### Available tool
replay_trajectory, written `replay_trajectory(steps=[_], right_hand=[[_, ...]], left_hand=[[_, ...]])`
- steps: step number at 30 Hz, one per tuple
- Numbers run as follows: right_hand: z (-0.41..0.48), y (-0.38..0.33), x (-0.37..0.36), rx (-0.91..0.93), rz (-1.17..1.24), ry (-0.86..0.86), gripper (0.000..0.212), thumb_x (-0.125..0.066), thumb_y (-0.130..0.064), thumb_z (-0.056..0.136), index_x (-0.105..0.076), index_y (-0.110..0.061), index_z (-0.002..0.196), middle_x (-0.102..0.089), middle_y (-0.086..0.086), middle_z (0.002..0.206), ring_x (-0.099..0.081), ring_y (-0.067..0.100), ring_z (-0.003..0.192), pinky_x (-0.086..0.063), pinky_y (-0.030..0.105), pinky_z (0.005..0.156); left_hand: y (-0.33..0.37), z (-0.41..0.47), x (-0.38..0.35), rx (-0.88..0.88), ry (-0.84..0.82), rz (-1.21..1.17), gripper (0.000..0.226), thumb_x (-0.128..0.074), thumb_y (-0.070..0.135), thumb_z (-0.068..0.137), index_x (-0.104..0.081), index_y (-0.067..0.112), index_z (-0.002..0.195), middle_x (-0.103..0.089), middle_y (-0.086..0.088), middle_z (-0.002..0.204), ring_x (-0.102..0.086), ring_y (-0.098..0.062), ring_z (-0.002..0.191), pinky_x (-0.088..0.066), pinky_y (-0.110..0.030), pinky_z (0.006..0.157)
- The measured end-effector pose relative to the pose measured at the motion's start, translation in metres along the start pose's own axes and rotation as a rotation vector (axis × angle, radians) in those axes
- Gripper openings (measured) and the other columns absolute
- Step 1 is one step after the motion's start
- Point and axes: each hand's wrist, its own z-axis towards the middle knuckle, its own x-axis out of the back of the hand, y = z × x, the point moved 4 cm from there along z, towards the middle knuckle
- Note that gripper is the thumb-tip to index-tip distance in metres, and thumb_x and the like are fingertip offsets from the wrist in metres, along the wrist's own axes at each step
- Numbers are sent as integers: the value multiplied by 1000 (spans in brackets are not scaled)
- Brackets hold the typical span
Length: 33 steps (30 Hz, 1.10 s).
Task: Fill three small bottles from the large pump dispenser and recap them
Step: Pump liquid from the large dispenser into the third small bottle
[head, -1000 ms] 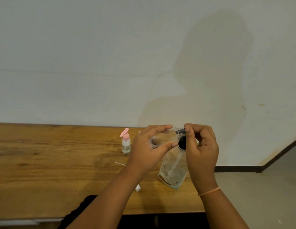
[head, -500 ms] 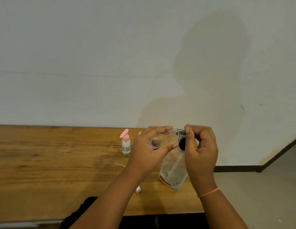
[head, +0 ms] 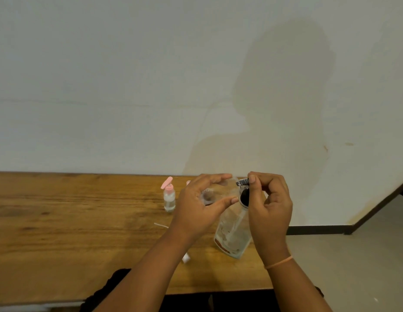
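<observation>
With our left hand (head: 196, 207) pinching the small bottle (head: 215, 192) beside the pump (head: 242, 182) and our right hand (head: 272, 204) curled over it, we should press slowly and hold the dispenser (head: 232, 234) steady.

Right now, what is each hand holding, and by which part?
The left hand holds a small bottle by its body, between thumb and fingers. The right hand grips the dispenser by its pump head.

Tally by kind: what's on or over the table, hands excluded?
Large pump dispenser: 1
Small bottles: 2, pink-capped bottle standing, clear bottle in left hand grip
Pink tip behind that hand, rest hidden: 1
Loose white cap: 1
Thin white tube: 1
Total: 6
</observation>
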Motion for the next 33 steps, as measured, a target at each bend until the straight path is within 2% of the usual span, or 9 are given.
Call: replay_trajectory(steps=[5, 10, 14, 19, 23, 28, 31, 33], right_hand=[[3, -2, -3, 29, -39, -33, 25, -55, -11, 89, -53, -33, 80, -56, -6, 81, -55, 2, 78, -43, 9, 70], [-2, 8, -2, 56, -54, -50, 15, -49, -23, 91, -51, -36, 84, -54, -5, 82, -53, 2, 78, -43, 11, 70], [-2, 5, -2, 28, -26, -34, 12, -50, -26, 91, -54, -34, 83, -56, -4, 83, -55, 7, 79, -45, 13, 69], [5, 1, -4, -6, -3, -25, 20, -55, -16, 90, -55, -32, 78, -57, -3, 80, -56, 8, 76, -45, 13, 69], [0, 4, -3, 20, 15, -22, 14, -53, -20, 91, -54, -31, 82, -56, -4, 82, -55, 7, 76, -45, 13, 68], [-5, 5, -6, 47, -32, -44, 14, -48, -23, 91, -52, -35, 84, -54, -6, 82, -53, 3, 78, -43, 13, 69], [-4, 0, -4, 24, -1, -21, 16, -51, -21, 91, -54, -34, 83, -56, -5, 82, -56, 5, 79, -45, 15, 71], [-2, -3, -3, 8, 17, -2, 22, -55, -13, 91, -55, -32, 81, -57, -5, 82, -57, 5, 80, -45, 12, 71]], left_hand=[[1, 1, 2, -15, 1, 37, 42, -80, 24, 68, -61, 42, 100, -64, 16, 99, -56, 9, 99, -43, -3, 75], [-7, -1, 1, 36, -10, 36, 42, -81, 26, 67, -61, 47, 98, -65, 15, 100, -57, 4, 99, -45, -3, 72], [-4, -1, 1, 21, -2, 48, 42, -80, 29, 67, -60, 48, 98, -65, 16, 100, -57, 4, 100, -45, -3, 74], [2, 2, 3, -1, 9, 33, 43, -81, 22, 68, -61, 43, 100, -65, 15, 100, -56, 10, 99, -42, -2, 73], [-2, 1, 2, 3, -15, 37, 42, -81, 22, 68, -61, 43, 99, -64, 16, 100, -55, 11, 99, -43, -2, 73], [-7, -1, 5, 21, -13, 74, 42, -81, 28, 67, -60, 49, 98, -66, 16, 100, -58, 6, 100, -48, -10, 79], [-2, -2, 4, 12, -7, 54, 43, -81, 25, 67, -61, 46, 98, -66, 15, 99, -57, 8, 98, -46, -5, 75], [2, -2, 3, -12, -1, 58, 43, -81, 24, 67, -61, 42, 100, -65, 15, 99, -56, 10, 98, -44, -2, 73]])
